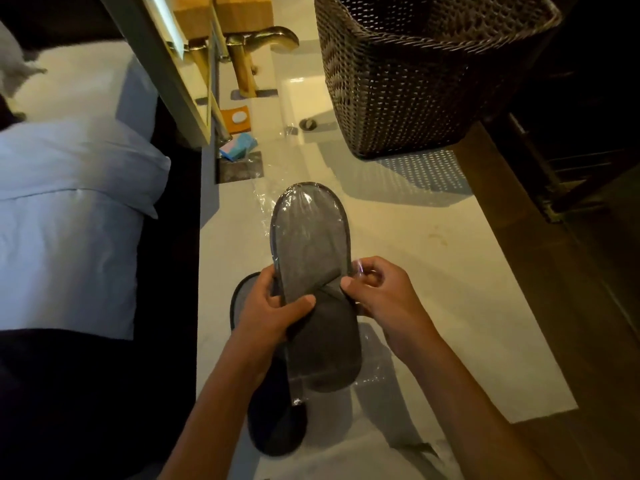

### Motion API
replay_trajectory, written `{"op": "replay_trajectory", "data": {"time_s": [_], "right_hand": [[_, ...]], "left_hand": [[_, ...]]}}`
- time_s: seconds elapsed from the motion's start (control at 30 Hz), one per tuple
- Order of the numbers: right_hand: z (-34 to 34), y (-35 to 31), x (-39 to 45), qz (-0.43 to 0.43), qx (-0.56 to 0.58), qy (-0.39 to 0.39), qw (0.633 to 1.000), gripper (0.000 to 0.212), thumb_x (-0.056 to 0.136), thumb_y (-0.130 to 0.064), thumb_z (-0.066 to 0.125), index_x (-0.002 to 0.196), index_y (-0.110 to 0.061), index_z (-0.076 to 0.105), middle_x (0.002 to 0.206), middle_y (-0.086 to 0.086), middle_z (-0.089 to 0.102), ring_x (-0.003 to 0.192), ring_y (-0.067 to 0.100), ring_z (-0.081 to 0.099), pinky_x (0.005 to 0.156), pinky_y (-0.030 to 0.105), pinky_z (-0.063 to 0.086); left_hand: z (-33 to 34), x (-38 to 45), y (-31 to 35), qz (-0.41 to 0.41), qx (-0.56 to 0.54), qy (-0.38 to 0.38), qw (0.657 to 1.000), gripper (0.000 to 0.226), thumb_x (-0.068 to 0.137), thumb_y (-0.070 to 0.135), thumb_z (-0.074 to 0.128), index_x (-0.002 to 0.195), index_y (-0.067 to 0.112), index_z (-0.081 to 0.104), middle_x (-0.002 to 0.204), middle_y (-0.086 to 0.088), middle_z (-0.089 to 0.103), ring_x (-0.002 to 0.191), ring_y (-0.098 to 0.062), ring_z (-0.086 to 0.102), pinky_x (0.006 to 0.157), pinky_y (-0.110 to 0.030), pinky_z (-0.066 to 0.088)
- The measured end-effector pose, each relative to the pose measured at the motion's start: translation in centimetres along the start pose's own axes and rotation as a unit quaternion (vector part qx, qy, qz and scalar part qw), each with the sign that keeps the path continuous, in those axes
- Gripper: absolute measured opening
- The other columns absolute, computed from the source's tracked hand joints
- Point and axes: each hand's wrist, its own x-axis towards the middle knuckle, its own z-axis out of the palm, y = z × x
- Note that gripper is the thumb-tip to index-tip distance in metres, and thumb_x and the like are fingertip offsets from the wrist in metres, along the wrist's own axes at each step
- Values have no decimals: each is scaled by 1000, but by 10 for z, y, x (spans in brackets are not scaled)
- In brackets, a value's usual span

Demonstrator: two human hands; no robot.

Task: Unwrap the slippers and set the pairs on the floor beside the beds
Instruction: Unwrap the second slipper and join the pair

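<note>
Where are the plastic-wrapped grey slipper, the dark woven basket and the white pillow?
plastic-wrapped grey slipper [310, 233], head view, on its sole
dark woven basket [398, 81], head view, on its side wall
white pillow [69, 164], head view, on its top

left hand [277, 308] holds wrapped slipper [311, 251] | right hand [381, 292] pinches wrap [358, 266]

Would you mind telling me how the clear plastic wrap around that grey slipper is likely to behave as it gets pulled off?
The clear plastic wrap probably stays floppy and nearly weightless: it wrinkles over the grey slipper and juts out loose past its edges. Its glossy highlights suggest it is slippery, so the right hand pinching an edge seems sensible while the left hand holds the slipper.
</note>
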Motion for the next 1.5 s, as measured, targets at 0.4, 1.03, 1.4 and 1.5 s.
{"op": "replay_trajectory", "data": {"time_s": [0.4, 1.03, 1.4, 1.5], "right_hand": [[-3, -3, -45, -46, -101, -91, 990, 34, 90, -18, 67, 116, -38, 60, 95, -9, 73, 83, 13, 73, 66, 21, 60], [-5, 4, -58, -66, -258, -142, 953, 16, 87, -21, 70, 82, -36, 65, 80, -17, 66, 75, 1, 64, 63, 9, 52], [-3, 0, -59, -72, -281, -129, 948, 18, 91, -19, 64, 79, -32, 60, 83, -19, 63, 81, 0, 62, 65, 13, 52], [-2, -3, -62, -96, -236, -110, 961, 22, 90, -12, 65, 79, -30, 61, 91, -15, 64, 89, 4, 62, 72, 15, 53]], "left_hand": [[-25, -13, 7, 14, -86, 74, 993, 43, 84, 13, 75, 119, 32, 59, 109, -8, 77, 95, -25, 77, 76, -40, 63], [-31, -18, 12, 20, -115, 47, 992, 41, 84, 8, 74, 90, 48, 69, 101, -4, 79, 90, -25, 78, 66, -31, 62], [-35, -14, 9, 6, -130, 67, 989, 39, 85, 7, 73, 106, 37, 61, 98, -4, 79, 88, -27, 78, 63, -30, 62], [-37, -12, 10, 5, -146, 82, 986, 39, 85, 3, 72, 111, 29, 60, 98, -10, 79, 86, -29, 78, 64, -32, 63]]}}
